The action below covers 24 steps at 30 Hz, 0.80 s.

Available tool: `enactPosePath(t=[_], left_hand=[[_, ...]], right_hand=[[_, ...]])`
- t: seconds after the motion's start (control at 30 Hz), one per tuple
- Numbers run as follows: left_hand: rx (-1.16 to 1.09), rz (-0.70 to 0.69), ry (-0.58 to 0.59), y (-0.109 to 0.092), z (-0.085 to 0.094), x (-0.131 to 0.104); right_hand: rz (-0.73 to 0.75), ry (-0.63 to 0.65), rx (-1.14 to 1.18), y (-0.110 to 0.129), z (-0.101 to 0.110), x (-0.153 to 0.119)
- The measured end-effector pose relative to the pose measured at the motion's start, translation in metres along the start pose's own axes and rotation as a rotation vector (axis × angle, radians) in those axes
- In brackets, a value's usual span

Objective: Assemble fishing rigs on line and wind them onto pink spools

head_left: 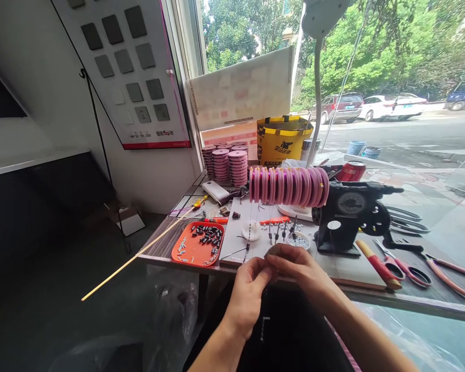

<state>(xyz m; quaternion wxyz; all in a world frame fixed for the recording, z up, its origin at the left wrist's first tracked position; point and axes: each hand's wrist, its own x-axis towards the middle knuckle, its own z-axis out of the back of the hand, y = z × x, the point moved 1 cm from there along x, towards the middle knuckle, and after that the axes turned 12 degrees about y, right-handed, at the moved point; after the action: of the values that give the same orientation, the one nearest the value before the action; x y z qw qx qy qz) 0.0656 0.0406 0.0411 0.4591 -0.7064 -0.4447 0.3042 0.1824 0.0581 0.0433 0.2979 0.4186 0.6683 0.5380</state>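
Both hands meet at the table's front edge, fingertips together. My left hand (251,289) is closed in a pinch; what it holds is too small to name. Beside it on the right, my right hand (296,266) also pinches something I cannot make out. A thin dark strand with a small piece hangs below the fingers. Just beyond them, small black pieces (277,232) stand near a white cup of beads (298,239). Above these, a row of pink spools (289,186) sits on a black hand-cranked winder (349,206). A thin line runs down from the spools.
An orange tray (197,244) of small black parts lies to the left, with a long yellow stick (139,253) jutting past the table edge. Scissors (405,268), pliers (445,274) and a red can (352,171) are right. Stacked pink spools (238,168) and a yellow bag (282,142) stand behind.
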Motion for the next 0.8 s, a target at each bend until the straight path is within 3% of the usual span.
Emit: enactPosePath(t=[0.17,0.4,0.57,0.8], left_hand=[[-0.094,0.031,0.000,0.002,0.002,-0.007],[-0.105,0.035,0.067,0.003,0.007,-0.016],[-0.108,0.146,0.091,0.022,0.020,-0.035],[-0.360,0.320,0.142,0.052,0.043,-0.059]], right_hand=[[0.024,0.067,-0.032,-0.004,-0.003,-0.003],[0.046,0.046,-0.222,0.006,-0.011,-0.005],[0.061,-0.011,-0.301,0.004,-0.006,-0.006],[0.092,0.000,-0.274,0.001,-0.013,-0.011]])
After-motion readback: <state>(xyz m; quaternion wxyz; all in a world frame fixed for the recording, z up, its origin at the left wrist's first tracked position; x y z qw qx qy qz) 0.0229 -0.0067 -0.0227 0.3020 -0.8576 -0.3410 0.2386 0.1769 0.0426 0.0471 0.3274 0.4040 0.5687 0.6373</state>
